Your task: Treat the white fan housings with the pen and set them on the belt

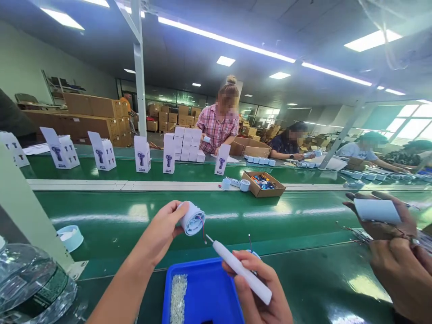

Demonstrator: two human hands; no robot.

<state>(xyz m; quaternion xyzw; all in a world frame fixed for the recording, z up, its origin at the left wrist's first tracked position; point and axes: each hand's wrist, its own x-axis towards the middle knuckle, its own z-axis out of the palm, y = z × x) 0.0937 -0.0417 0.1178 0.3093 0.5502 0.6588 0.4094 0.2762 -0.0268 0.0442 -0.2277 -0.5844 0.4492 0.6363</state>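
Note:
My left hand (165, 231) is closed around a light-blue round fan housing (191, 219), its open ribbed end turned toward the right. Thin red and dark wires (203, 230) with a small plug hang from that end. In my right hand (258, 283) lies a white pen-shaped screwdriver (241, 271), gripped between thumb and fingers. Its thin metal tip points up and left, close to the wires; whether it touches them I cannot tell. Below both hands sits a blue tray (209, 292) with small clear pieces (178, 299) along its left side. Behind my right hand, another light-blue part is mostly hidden.
A co-worker's hands (391, 234) hold a light-blue part at the right. A plastic bottle (33, 283) and a light-blue ring (70, 237) are at the left. Across the green belt (128, 211) stand white printed boxes (142, 155) and a small cardboard box (266, 189). Several people work beyond.

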